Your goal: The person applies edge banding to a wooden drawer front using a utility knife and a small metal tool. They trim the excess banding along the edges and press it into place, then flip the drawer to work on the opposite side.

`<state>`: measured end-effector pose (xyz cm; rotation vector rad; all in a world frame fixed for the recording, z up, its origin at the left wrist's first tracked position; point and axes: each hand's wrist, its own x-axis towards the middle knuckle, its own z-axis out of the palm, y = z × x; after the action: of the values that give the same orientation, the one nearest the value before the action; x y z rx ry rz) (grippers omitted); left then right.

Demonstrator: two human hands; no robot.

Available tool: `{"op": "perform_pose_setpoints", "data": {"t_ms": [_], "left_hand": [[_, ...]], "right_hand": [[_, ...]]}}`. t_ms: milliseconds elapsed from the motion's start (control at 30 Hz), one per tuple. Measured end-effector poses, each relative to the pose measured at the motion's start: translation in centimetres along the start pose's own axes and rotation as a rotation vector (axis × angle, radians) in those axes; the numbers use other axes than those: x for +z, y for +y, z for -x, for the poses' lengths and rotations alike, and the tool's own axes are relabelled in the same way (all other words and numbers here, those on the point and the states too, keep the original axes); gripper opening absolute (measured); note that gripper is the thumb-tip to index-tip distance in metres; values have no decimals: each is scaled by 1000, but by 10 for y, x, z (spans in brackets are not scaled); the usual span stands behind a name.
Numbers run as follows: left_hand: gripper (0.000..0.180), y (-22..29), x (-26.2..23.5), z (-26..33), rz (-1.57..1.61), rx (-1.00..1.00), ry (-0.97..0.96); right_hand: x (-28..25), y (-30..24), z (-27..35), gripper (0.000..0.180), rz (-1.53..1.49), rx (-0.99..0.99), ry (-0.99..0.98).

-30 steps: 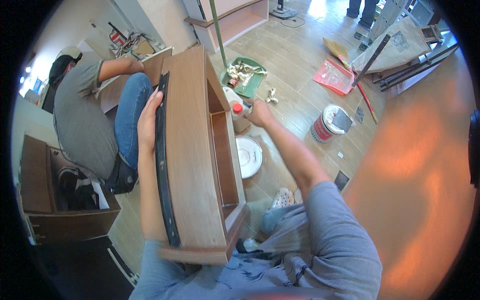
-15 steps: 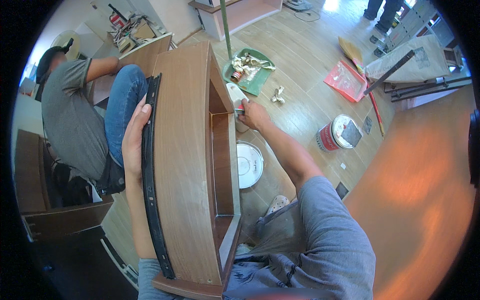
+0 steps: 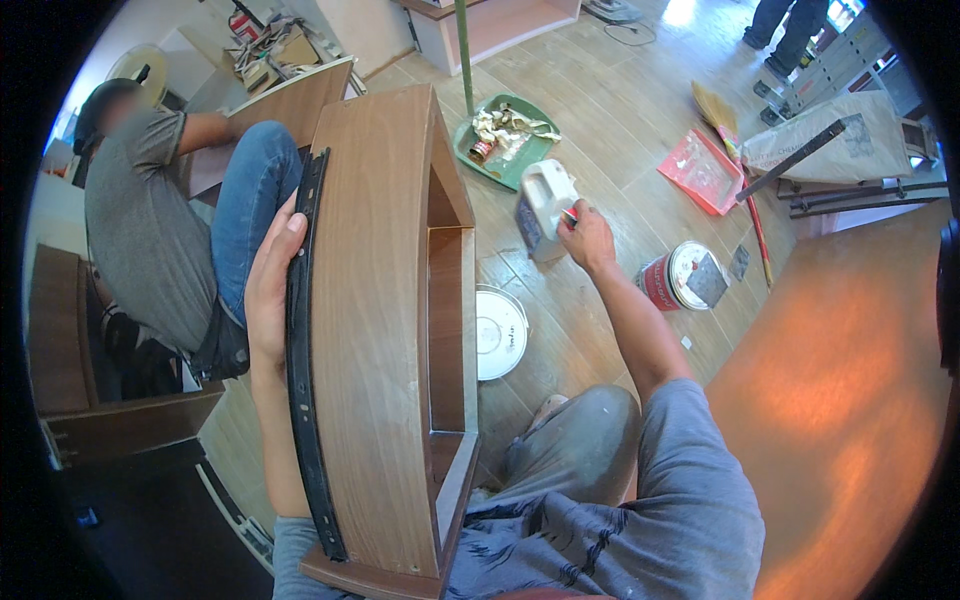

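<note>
A brown wooden drawer box [image 3: 375, 330] stands on its side in front of me, with a black metal slide rail [image 3: 300, 370] along its left face. My left hand [image 3: 272, 290] lies flat against that rail and steadies the box. My right hand [image 3: 585, 235] reaches out to the right of the box and grips the red cap end of a white plastic jug [image 3: 545, 205] standing on the wood floor.
Another person [image 3: 150, 230] in a grey shirt and jeans sits at the left. On the floor lie a white round lid [image 3: 500, 330], a red paint tin [image 3: 675, 280], a green dustpan [image 3: 505, 140] with scraps, and a red tray [image 3: 700, 170]. A dark cabinet [image 3: 90, 400] stands at left.
My right hand has moved away from the drawer's top edge, out to the right, and now holds the white jug. The left hand stays on the rail.
</note>
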<state>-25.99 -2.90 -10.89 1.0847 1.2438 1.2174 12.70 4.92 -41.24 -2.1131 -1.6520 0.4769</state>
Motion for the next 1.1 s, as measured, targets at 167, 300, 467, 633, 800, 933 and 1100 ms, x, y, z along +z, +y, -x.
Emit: {"op": "perform_pose_setpoints", "data": {"t_ms": [167, 300, 467, 633, 800, 933, 1100], "left_hand": [[59, -1, -2, 0, 4, -17, -4], [59, -6, -7, -6, -11, 31, -19], [58, -15, -15, -9, 42, 38, -3], [52, -18, -21, -8, 147, -34, -20], [38, -26, -35, -21, 102, -35, -103], [36, -25, -42, -34, 214, -129, -218], [42, -26, -14, -34, 333, 125, -286]], "right_hand": [[-12, 24, -5, 46, -16, 158, 16], [-35, 14, 5, 54, -61, 117, 108], [-114, -66, 75, 35, -399, -100, -96], [-190, -176, 192, 42, -1016, -236, -842], [-191, -230, 239, 47, -1191, -74, -867], [-184, -234, 250, 47, -1257, -53, -738], [-188, -230, 254, 43, -1298, 62, -599]]}}
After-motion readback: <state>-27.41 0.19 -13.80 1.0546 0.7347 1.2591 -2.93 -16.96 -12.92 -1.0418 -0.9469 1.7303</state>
